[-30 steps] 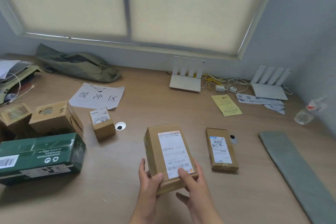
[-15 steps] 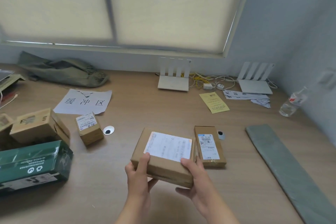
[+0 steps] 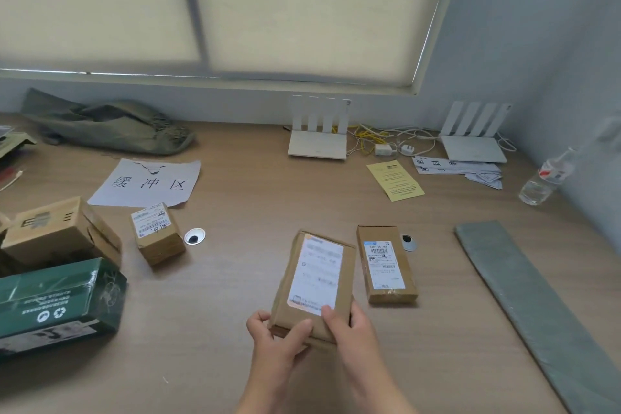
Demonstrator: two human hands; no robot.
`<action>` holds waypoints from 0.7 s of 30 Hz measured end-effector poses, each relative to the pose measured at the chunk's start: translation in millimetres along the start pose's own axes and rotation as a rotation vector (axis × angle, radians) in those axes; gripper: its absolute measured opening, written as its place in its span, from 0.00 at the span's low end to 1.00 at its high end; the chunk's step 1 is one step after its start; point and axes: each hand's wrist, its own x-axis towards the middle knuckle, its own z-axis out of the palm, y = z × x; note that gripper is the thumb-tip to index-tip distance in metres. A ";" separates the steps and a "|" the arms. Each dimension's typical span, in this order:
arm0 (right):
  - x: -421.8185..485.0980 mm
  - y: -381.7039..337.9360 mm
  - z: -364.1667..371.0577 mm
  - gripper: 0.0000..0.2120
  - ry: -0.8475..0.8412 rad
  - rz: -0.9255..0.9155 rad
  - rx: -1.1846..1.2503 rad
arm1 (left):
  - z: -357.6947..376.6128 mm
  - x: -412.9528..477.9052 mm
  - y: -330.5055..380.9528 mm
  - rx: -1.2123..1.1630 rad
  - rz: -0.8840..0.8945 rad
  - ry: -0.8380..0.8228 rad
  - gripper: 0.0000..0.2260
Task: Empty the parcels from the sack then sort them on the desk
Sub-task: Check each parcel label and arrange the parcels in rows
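Both my hands hold a flat brown parcel [image 3: 314,282] with a white label, lengthwise, just left of a slimmer labelled parcel [image 3: 386,264] lying on the desk. My left hand [image 3: 275,334] grips its near left corner, and my right hand [image 3: 349,326] grips the near right corner with the thumb on the label. A small cube parcel [image 3: 156,233], a larger brown box [image 3: 57,232] and a green box [image 3: 57,302] sit at the left. The green sack [image 3: 107,126] lies crumpled at the back left.
A paper sign [image 3: 148,183] lies by the sack. Two white routers [image 3: 317,134] [image 3: 472,139] with cables stand at the back. A yellow leaflet [image 3: 395,180], papers, a water bottle [image 3: 546,178] and a long grey packet [image 3: 537,306] occupy the right side.
I have turned the held parcel from lying crosswise to pointing away from me, next to the slim parcel. The camera view shifted slightly.
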 end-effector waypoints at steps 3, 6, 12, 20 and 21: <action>6.1 18.3 -9.3 0.19 0.040 0.006 -0.095 | 10.4 10.3 -11.8 0.016 -0.114 0.066 0.32; 16.9 30.6 -29.0 0.27 0.030 0.040 -0.180 | 13.6 18.0 -21.9 0.283 -0.196 0.082 0.32; 53.4 57.8 -52.2 0.30 0.077 0.107 -0.204 | 15.9 47.2 -47.9 0.613 -0.092 0.040 0.24; 99.6 55.8 -39.8 0.23 0.509 0.039 -0.280 | 43.7 92.1 -39.7 0.615 -0.012 0.065 0.26; 104.4 52.7 -39.2 0.20 0.540 -0.012 -0.372 | 47.6 98.9 -37.1 0.618 -0.011 0.058 0.27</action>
